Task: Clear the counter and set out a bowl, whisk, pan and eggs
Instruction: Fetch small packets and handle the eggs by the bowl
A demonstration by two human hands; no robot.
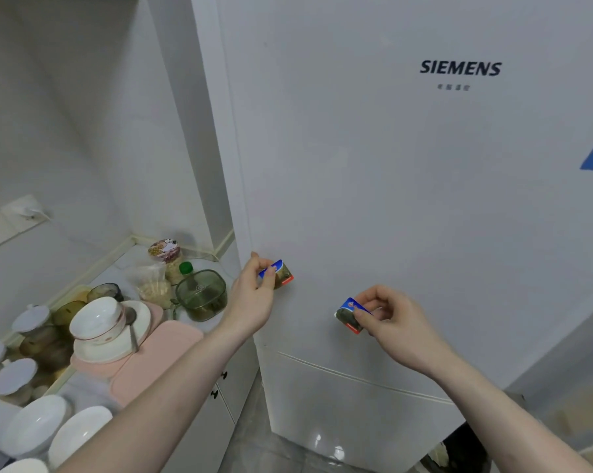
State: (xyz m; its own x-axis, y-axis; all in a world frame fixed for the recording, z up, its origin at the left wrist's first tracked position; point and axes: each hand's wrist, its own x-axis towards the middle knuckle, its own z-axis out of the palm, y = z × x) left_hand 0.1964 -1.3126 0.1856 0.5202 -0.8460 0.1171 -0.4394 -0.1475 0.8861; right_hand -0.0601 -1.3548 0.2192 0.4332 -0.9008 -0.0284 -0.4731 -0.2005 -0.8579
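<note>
Right now both hands are up against the white fridge door (408,199). Left hand (252,295) pinches a small blue packet (277,274) between thumb and fingertips, close to the door's left edge. Right hand (392,317) pinches a second, matching packet (351,315) lower on the door. Off to the left, the counter (117,264) holds an upturned white bowl (97,319) on a plate (117,346) with a spoon (133,327) leaning beside it, all on a pink mat (158,349). A green glass container (202,295) sits beyond, near jars. More white bowls (59,428) sit at the near edge.
</note>
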